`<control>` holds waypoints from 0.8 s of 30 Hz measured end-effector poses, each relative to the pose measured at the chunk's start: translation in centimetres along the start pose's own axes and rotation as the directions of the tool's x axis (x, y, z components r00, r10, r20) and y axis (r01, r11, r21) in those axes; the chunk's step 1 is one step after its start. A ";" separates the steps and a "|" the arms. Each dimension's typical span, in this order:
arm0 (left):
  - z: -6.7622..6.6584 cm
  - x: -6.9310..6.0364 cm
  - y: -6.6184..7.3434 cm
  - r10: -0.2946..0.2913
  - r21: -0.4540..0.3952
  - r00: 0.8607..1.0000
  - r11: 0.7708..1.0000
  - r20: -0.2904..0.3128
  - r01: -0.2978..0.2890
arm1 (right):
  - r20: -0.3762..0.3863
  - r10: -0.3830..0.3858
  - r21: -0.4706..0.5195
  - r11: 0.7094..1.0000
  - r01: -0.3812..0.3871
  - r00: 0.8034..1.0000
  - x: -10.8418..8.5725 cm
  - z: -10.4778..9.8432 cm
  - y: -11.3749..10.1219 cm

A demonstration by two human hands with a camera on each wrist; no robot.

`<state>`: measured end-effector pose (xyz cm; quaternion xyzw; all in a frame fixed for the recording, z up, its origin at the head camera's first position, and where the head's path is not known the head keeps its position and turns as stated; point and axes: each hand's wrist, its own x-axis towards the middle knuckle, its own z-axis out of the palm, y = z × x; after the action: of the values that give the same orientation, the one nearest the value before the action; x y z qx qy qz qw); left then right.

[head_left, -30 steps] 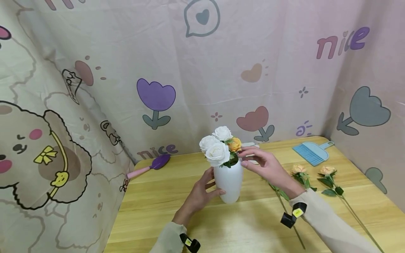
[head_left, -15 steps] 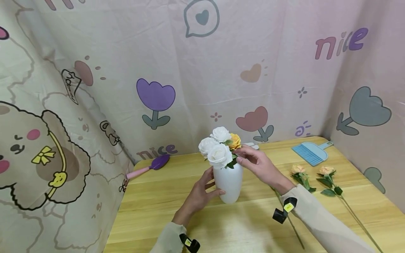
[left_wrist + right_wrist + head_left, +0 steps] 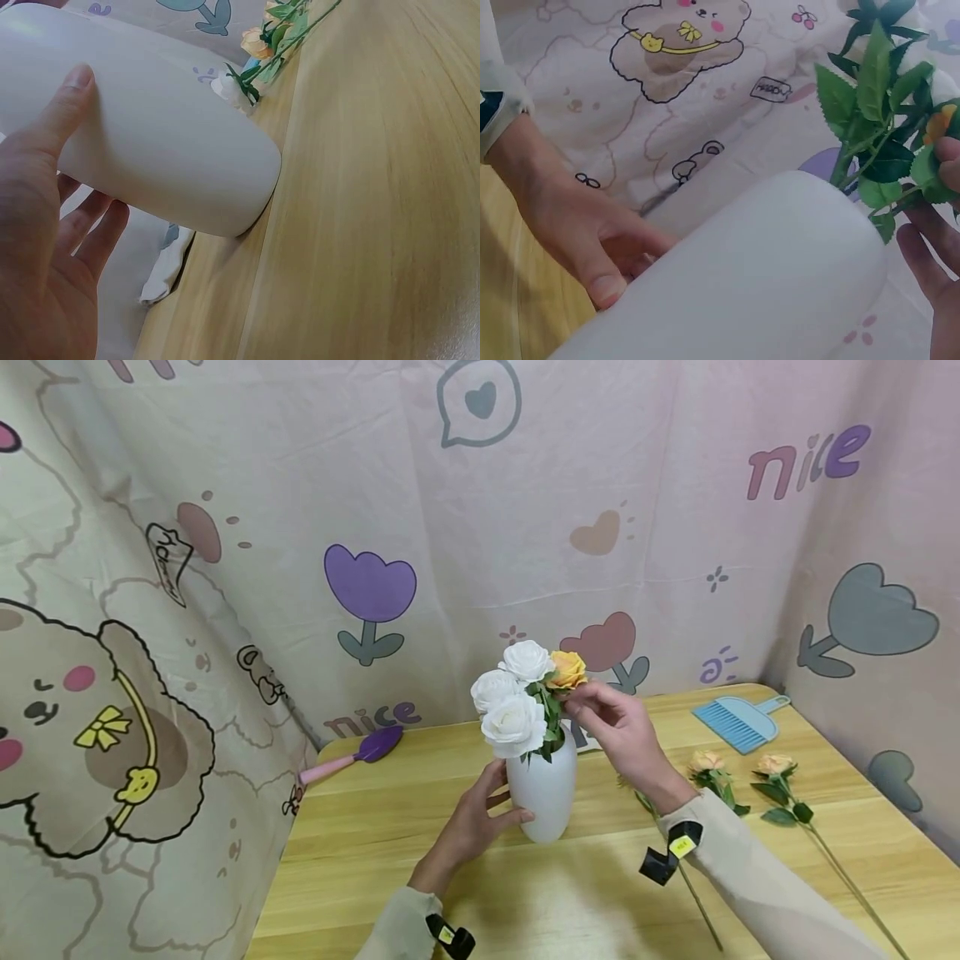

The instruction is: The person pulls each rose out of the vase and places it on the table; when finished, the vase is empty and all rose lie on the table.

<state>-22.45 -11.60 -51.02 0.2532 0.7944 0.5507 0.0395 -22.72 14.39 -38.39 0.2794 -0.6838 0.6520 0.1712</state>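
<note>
An upright white vase (image 3: 542,797) stands on the table, holding several white roses (image 3: 513,725) and one yellow-orange rose (image 3: 567,670). My left hand (image 3: 472,818) grips the vase's left side, thumb across its front; the left wrist view shows the thumb and fingers around the vase (image 3: 150,127). Just beneath the yellow-orange bloom, my right hand (image 3: 622,735) pinches that flower near its head. In the right wrist view, green leaves (image 3: 874,112) rise from the vase mouth beside the right fingers (image 3: 930,240). The stems inside the vase are hidden.
Two peach roses (image 3: 707,762) (image 3: 776,766) with long stems lie on the right of the table (image 3: 360,860). A blue dustpan-like brush (image 3: 738,722) is at the back right, a purple shovel with pink handle (image 3: 380,743) at the back left. Something white lies behind the vase.
The yellow-orange rose has risen and shifted slightly right with my right hand. The white roses have shifted a little, and more green leaves show above the vase mouth. My left hand has stayed put.
</note>
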 end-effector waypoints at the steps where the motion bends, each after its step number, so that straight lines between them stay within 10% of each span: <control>1: 0.0 0.0 0.0 0.003 0.002 1.000 1.000 0.000 -0.003 | -0.004 -0.001 -0.003 1.000 0.001 1.000 0.0 0.2 0.2; 24: 0.0 0.0 -0.3 0.023 -0.008 1.000 1.000 0.005 -0.023 | -0.078 0.021 -0.039 0.999 -0.024 0.997 -0.7 2.8 0.8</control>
<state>-22.59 -11.68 -51.26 0.2636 0.7892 0.5536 0.0360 -22.24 11.70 -39.69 0.2424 -0.6927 0.6504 0.1958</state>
